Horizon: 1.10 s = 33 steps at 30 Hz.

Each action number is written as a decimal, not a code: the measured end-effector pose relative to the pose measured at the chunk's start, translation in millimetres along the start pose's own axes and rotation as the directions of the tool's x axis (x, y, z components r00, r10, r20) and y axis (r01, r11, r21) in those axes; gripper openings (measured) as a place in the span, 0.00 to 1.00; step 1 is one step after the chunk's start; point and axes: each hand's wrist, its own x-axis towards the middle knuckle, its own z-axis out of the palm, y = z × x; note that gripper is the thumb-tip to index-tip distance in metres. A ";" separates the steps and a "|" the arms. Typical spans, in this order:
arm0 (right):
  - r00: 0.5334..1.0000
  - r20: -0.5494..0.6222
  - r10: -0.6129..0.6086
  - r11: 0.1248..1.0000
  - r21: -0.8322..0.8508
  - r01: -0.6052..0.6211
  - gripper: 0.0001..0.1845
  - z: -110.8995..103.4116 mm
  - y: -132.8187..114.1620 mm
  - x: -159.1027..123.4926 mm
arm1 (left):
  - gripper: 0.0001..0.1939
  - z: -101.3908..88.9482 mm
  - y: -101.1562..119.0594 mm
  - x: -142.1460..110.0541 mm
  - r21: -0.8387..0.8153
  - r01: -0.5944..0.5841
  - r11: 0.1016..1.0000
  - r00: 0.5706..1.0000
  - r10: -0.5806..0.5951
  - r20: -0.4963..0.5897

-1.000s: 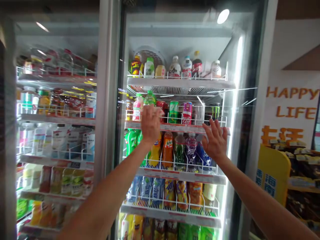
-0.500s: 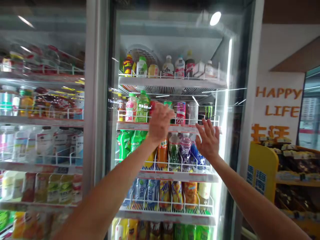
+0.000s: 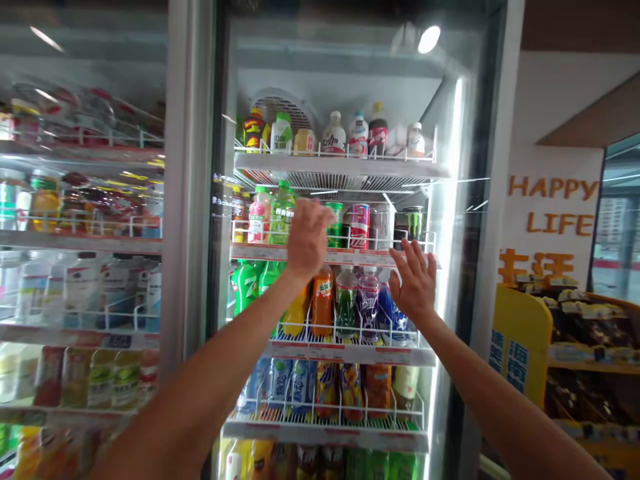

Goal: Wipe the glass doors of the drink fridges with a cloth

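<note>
Since the glass looks hard to judge by eye, the arms do best reaching slowly and evenly, the right hand empty with fingers spread, the left hand too blurred to tell its grip, contact unclear, the green can and black can upright beyond.

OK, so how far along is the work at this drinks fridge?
Done, it seems: both arms are raised, the left hand before the second shelf, the right hand open, near the blue bottles.

In hand: no drink that I can make out, though blur obscures the left fingertips.

Left: hard to judge; the visible cans stand on their shelf, and nothing shows a finished result.
</note>
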 end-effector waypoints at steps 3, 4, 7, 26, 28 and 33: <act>1.000 -0.021 -0.015 1.000 -0.006 0.014 0.29 0.1 0.9 -0.3 | 0.21 13.7 56.9 -22.5 -0.174 -0.376 0.910 0.881 0.409 0.237; 0.999 -0.031 -0.018 1.000 -0.008 0.018 0.28 0.4 1.2 -0.4 | 0.21 12.9 62.0 -26.4 -0.225 -0.450 0.864 0.818 0.500 0.285; 0.998 -0.056 -0.019 1.000 -0.005 0.018 0.27 1.2 0.9 -0.4 | 0.20 -2.9 28.5 -18.1 -0.141 -0.355 0.924 0.881 0.381 0.280; 0.996 -0.085 -0.005 0.999 0.032 0.008 0.26 3.3 2.7 -0.9 | 0.20 -3.5 -23.2 21.0 0.035 0.191 0.981 0.981 -0.190 -0.044; 0.997 -0.082 -0.010 0.999 0.031 0.012 0.25 3.1 4.0 -1.0 | 0.20 7.4 8.0 20.2 0.019 0.102 0.995 0.995 -0.101 -0.020; 0.994 -0.109 -0.027 0.998 0.058 0.033 0.24 3.0 7.5 -1.8 | 0.18 12.1 64.4 -15.3 -0.163 -0.459 0.873 0.830 0.487 0.270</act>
